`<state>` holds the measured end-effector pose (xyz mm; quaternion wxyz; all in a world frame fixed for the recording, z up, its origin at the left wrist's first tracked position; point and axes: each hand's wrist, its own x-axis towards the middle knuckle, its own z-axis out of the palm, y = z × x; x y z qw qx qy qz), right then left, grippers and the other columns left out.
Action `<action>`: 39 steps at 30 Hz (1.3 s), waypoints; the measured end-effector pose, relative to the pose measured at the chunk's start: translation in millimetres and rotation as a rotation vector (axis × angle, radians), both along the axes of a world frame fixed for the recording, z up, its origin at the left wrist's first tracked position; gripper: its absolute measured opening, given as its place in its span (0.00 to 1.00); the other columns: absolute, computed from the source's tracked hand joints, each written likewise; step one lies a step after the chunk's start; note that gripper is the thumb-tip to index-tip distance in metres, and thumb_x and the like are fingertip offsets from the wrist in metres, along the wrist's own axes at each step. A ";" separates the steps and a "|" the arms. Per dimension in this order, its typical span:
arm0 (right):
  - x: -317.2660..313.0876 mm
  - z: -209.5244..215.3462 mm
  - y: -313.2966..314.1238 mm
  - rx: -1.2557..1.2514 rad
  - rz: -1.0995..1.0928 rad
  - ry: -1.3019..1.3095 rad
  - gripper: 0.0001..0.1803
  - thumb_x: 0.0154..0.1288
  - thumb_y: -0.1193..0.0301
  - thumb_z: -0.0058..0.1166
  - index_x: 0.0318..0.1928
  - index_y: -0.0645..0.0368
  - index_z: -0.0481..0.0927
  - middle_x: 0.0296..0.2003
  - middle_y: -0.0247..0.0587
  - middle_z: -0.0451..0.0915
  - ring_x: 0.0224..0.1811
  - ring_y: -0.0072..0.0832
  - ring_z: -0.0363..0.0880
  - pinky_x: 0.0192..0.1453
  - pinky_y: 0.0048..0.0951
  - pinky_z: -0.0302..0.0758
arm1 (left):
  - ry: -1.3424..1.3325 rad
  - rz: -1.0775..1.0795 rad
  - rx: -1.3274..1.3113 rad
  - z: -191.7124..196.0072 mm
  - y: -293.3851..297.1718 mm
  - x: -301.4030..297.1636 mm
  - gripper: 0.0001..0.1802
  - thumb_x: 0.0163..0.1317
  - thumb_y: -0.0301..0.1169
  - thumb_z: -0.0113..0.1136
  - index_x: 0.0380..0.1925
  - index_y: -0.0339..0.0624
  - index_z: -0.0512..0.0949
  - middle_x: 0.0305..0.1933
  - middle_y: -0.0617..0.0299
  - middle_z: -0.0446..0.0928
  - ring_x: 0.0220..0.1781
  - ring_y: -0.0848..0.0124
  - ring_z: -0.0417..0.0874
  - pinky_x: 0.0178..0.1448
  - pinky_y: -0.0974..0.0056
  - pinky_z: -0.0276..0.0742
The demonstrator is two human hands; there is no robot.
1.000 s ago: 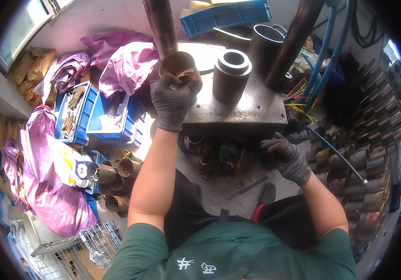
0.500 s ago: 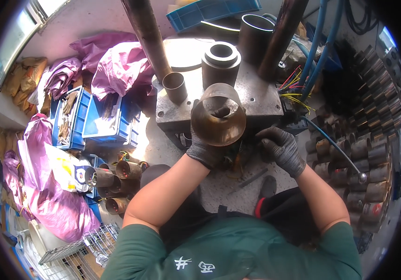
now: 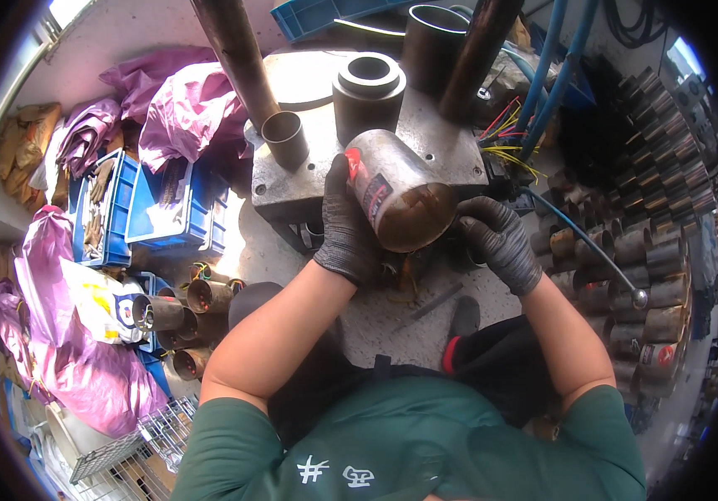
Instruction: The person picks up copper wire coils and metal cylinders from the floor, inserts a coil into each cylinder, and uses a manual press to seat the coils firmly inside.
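Just beyond a worker's knees (image 3: pixel 254 302), the gloved left hand (image 3: pixel 349 232) clasps one metal sleeve (image 3: pixel 394 174), newly tipped, bringing its label (image 3: pixel 375 194) into view; the right hand (image 3: pixel 501 242) curls beside it, contact unclear. Farther, a steel bed (image 3: pixel 452 167) bears one short tube (image 3: pixel 287 150) and one stepped cylinder (image 3: pixel 369 110); two columns (image 3: pixel 240 67) rise.

Cylinder (image 3: pixel 400 190): silver-grey outside, brown inside, red and black patches. Left glove (image 3: pixel 349 230), right glove (image 3: pixel 499 242): dark grey. Short tube (image 3: pixel 289 149) near left edge of metal block (image 3: pixel 452 169): grey-brown. Shirt (image 3: pixel 426 426): dark green, white characters.
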<state>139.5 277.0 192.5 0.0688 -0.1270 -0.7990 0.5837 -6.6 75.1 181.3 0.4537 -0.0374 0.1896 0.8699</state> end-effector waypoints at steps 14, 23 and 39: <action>4.6 2.5 0.9 -0.324 -0.036 0.235 0.24 0.80 0.56 0.57 0.61 0.63 0.81 0.47 0.36 0.86 0.49 0.21 0.81 0.58 0.27 0.78 | 1.273 0.409 -0.305 3.6 2.0 24.3 0.59 0.48 0.29 0.83 0.76 0.39 0.54 0.70 0.48 0.70 0.71 0.58 0.76 0.76 0.54 0.74; 12.8 0.0 0.1 -0.531 0.081 0.237 0.34 0.77 0.48 0.58 0.68 0.63 0.75 0.59 0.41 0.82 0.62 0.25 0.78 0.70 0.31 0.74 | 1.699 0.567 -0.359 0.3 10.7 41.0 0.61 0.46 0.32 0.88 0.76 0.41 0.57 0.69 0.45 0.72 0.70 0.53 0.79 0.67 0.53 0.82; 25.2 8.2 53.5 -0.034 0.273 -0.024 0.28 0.71 0.77 0.54 0.71 0.58 0.76 0.55 0.42 0.85 0.58 0.29 0.82 0.69 0.34 0.79 | 2.090 -0.051 -0.655 4.7 9.3 14.8 0.58 0.39 0.43 0.86 0.71 0.38 0.67 0.65 0.39 0.77 0.67 0.42 0.79 0.71 0.46 0.76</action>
